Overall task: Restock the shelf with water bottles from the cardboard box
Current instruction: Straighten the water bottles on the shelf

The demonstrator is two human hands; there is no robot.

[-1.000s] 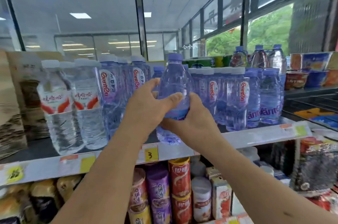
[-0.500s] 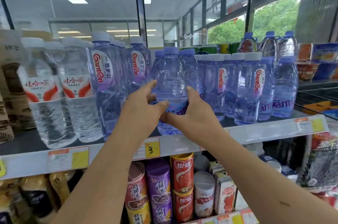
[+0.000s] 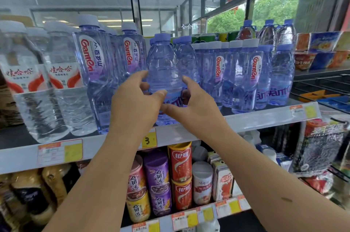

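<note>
Well, nearest me two bare forearms reach up, and the left hand [image 3: 136,103] and right hand [image 3: 197,106] cup the water bottle [image 3: 162,67] loosely, fingers curved round its flanks, thumbs low across its front. It stands upright at the front of the shelf [image 3: 255,118], between the tall bottles [image 3: 94,65] and the shorter row [image 3: 238,72]. The risk, I'd say, is a careless let-go: its base looks close to the lip, so a nudge could tip it forward or knock its neighbours. The cardboard box isn't in sight.
</note>
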